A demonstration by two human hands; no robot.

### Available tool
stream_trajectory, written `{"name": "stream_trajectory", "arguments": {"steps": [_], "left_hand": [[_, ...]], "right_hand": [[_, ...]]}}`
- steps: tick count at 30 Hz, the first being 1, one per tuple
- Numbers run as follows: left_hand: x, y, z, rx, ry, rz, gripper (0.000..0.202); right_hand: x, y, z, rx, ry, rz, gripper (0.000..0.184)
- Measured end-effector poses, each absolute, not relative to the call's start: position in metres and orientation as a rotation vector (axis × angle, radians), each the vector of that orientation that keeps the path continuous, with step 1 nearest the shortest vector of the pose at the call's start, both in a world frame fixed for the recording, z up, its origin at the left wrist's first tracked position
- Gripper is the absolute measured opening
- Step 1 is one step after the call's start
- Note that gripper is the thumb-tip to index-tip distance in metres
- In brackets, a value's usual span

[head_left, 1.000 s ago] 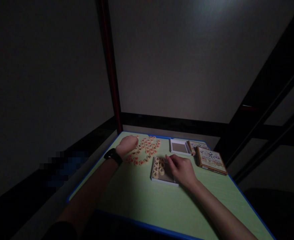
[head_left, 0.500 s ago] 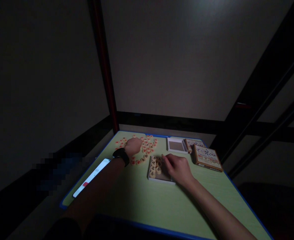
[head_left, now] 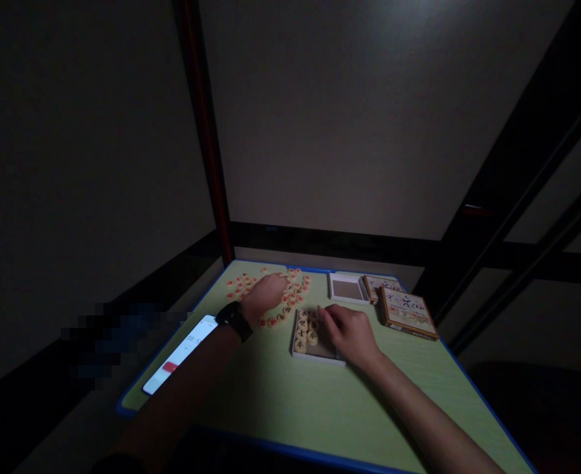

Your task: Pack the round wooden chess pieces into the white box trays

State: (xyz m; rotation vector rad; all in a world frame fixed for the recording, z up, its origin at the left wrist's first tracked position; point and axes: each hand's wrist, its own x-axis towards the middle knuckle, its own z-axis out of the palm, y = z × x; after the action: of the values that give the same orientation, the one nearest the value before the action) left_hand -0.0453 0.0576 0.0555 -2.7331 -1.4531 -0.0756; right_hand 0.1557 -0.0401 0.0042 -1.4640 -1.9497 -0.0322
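Note:
Loose Chinese chess pieces (head_left: 292, 297), round and pale with mostly red characters, lie scattered on the green table (head_left: 280, 395). My left hand (head_left: 267, 293), with a black watch on the wrist, is over them. Its fingers curl down, and their tips are hidden. Nearer to me stands a shallow white open box (head_left: 320, 359) with several dark-lettered pieces (head_left: 302, 334) in rows at its left side. At the box's right part is my right hand (head_left: 350, 332). Its thumb and forefinger are closed together over the far side of the box; what is between them cannot be made out.
A lit phone (head_left: 179, 355) lies at the table's left edge, beneath my left forearm. An open white box tray (head_left: 348, 288) stands at the back right. Beside it are two printed game boxes (head_left: 409, 311), one partly behind the other. Walls stand behind and left of the table.
My left hand has shifted slightly right and nearer over the loose pieces. More of the phone's screen shows. My right hand stays almost still at the box.

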Motion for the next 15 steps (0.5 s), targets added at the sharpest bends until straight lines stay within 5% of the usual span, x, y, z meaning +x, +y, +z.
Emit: {"name": "stream_trajectory", "arguments": {"steps": [4,9,15], "left_hand": [[-0.04,0.051,0.052,-3.373,-1.462,-0.448,0.014],[-0.037,0.042,0.036,-3.983,-1.595,-0.783,0.037],[-0.042,0.04,0.035,-4.125,-1.619,-0.766,0.057]], "right_hand": [[0.158,-0.039,0.006,-1.271,-2.055,0.127,0.035],[0.158,-0.04,0.01,-1.114,-2.15,0.308,0.028],[0.157,-0.046,0.027,-1.103,-2.149,0.608,0.02]]}}
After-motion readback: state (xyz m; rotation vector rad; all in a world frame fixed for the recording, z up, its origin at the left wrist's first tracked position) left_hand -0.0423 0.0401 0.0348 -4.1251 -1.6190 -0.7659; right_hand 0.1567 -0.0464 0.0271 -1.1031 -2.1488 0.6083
